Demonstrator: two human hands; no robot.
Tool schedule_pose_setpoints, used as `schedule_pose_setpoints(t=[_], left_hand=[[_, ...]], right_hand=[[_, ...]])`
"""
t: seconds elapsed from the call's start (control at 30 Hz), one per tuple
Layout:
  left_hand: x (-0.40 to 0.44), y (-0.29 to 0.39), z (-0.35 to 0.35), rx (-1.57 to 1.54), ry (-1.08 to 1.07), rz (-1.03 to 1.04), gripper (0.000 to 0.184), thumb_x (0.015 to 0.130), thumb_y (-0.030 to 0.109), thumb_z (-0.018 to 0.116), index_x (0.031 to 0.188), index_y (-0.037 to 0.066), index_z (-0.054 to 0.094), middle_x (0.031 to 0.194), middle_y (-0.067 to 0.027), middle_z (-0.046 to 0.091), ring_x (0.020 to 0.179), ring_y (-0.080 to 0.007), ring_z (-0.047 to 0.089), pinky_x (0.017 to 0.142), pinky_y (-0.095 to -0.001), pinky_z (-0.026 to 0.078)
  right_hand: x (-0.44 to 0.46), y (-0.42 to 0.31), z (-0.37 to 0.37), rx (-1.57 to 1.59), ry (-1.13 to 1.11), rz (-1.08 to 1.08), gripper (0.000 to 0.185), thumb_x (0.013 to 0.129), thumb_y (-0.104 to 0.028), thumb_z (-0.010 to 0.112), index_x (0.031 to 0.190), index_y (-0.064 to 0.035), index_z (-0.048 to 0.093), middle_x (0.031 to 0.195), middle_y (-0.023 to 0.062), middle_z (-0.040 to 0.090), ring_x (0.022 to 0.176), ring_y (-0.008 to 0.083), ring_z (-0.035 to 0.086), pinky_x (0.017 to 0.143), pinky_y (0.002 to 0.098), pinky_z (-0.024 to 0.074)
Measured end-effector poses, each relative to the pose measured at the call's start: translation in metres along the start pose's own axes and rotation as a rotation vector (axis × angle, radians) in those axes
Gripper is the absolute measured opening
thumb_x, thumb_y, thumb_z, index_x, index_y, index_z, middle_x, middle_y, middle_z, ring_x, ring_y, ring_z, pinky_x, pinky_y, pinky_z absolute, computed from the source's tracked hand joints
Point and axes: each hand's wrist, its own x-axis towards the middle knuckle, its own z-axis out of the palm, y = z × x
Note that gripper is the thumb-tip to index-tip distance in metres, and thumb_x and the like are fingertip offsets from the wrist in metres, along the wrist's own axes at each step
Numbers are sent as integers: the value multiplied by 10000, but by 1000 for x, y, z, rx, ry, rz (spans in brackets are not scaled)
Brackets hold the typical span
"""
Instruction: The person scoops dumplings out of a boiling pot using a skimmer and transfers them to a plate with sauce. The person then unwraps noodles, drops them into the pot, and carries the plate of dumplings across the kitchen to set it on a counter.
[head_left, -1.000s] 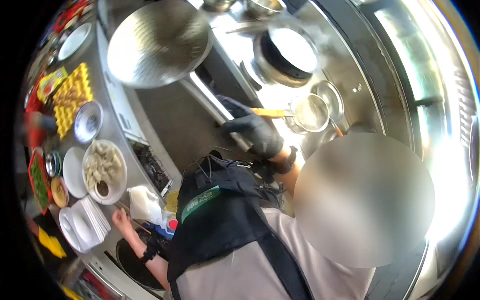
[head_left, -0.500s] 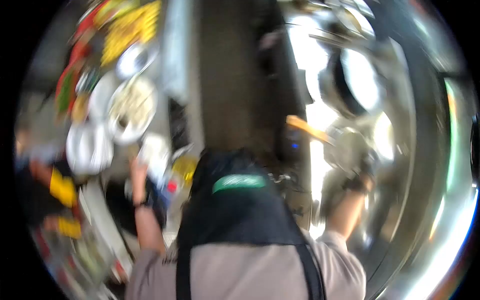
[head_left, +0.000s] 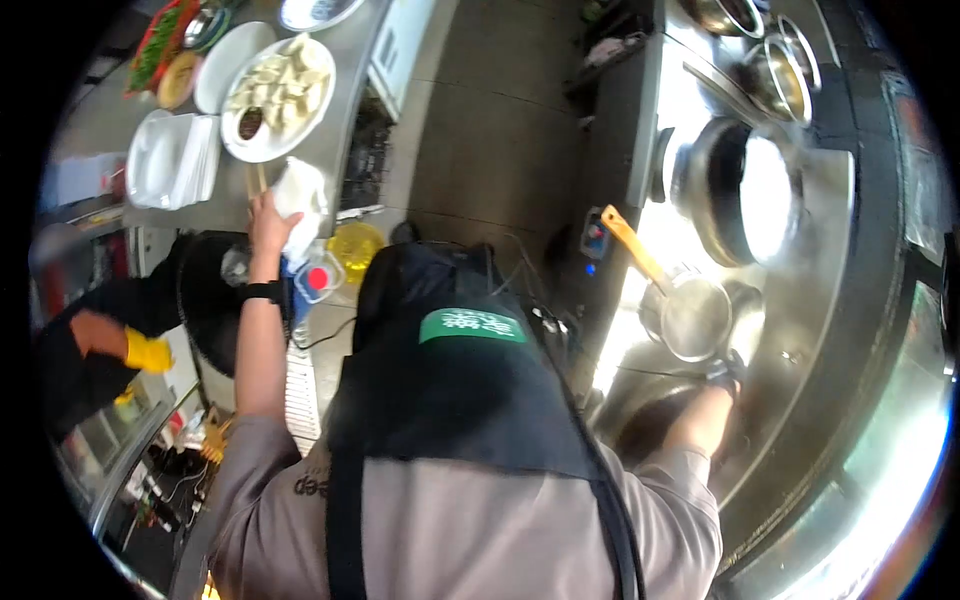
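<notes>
**L hand [head_left: 268,228] at chopsticks [head_left: 257,181]; R hand [head_left: 728,373] by strainer [head_left: 697,318]**

L hand: bare, dark band on wrist, at edge of steel ctr [head_left: 345,135]. Fingers part-curled, not spread, at near ends of chopsticks; firm grip or mere touch, can't tell. Thumb side against white bundle [head_left: 304,200] (cloth or plastic, unclear). Chopsticks run from fingers twd oval plate [head_left: 313,113], btwn bundle & stacked white dishes [head_left: 180,160]. Plate bears pale dumplings [head_left: 285,85] + small round dish of dark sauce [head_left: 250,123] at near end. Second white plate [head_left: 236,62] just beside.

Below bundle: clear jug w/ red cap [head_left: 318,278]; tub of yellow liquid [head_left: 355,248] next to it.

R hand: dark glove, small in view, just beyond strainer's near rim, over stove side. Finger opening & any hold: can't tell. Strainer sits over a round vessel, wooden handle [head_left: 632,245] slanting up-left twd aisle. Wok [head_left: 718,190] above it, inside glaring white; metal pots [head_left: 778,80] farther up, same side.

Far L: co-worker's arm w/ yellow cuff [head_left: 148,351], well apart from L hand.
</notes>
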Motion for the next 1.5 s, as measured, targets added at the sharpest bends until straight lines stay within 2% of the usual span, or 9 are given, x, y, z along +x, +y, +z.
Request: schedule_pose_setpoints(t=[0.27,0.33,0.47,0.57,0.67,0.73,0.9,1.07,1.5], left_hand=[[48,-30,35,92,-241,0,749,625,314,800,1207,4,444,1235,-190,471,1167,-357,455,962,-464,387],[59,-43,40,0,-219,57,658,621,302,799,1102,-5,472,1163,-205,500,1102,-366,503,904,-457,436],[65,-48,18,-219,-260,70,598,615,279,798,1004,-33,467,992,-260,600,941,-393,593,805,-433,474],[64,-47,-1,-432,-304,176,611,611,285,808,1002,-54,482,954,-275,615,929,-403,598,810,-420,469],[58,-32,-40,-630,-540,284,638,603,262,824,1031,-69,486,980,-283,607,948,-412,588,818,-405,466],[51,-25,-48,-601,-623,373,645,606,262,830,1043,-52,477,956,-273,612,944,-406,590,812,-415,460],[17,-65,-75,-621,-167,369,619,691,231,784,1183,11,478,1180,-167,503,1079,-303,519,897,-367,431],[-44,-119,-96,-894,357,86,157,853,62,604,1003,18,592,1000,-114,584,873,-216,578,749,-309,464],[-304,-81,-144,-1567,171,-173,356,829,-1,609,1169,-3,504,1025,-63,598,947,-113,565,821,-266,474]], right_hand=[[-24,12,1,649,-262,-118,268,840,-198,577,1048,-32,614,952,68,621,901,177,569,788,285,448],[-166,-189,-60,1098,-296,-134,390,848,-215,597,1191,-36,554,1115,26,584,1033,125,511,884,268,390],[-323,-395,-69,714,-760,-565,454,861,-51,571,1295,16,457,1176,118,577,1028,165,566,872,260,460],[-421,-488,-23,823,-1338,-259,582,847,-111,630,1372,-74,382,1280,172,502,1194,253,471,957,347,433],[-497,-553,41,811,-1519,-735,626,814,-213,692,1349,-76,397,1265,158,505,1140,246,489,870,330,493],[-530,-586,33,736,-1767,-581,582,796,-242,712,1284,-56,456,1149,118,578,990,212,567,769,315,531],[-564,-579,32,927,-1808,-253,425,793,-211,709,1142,-39,539,901,58,640,719,155,613,609,271,525],[-592,-553,34,1129,-1795,-332,367,813,-123,680,1126,-8,525,905,74,646,760,157,622,654,281,526],[-621,-389,-69,836,-1938,-558,273,873,-153,588,1104,-9,586,1029,82,607,891,185,565,808,304,460]])
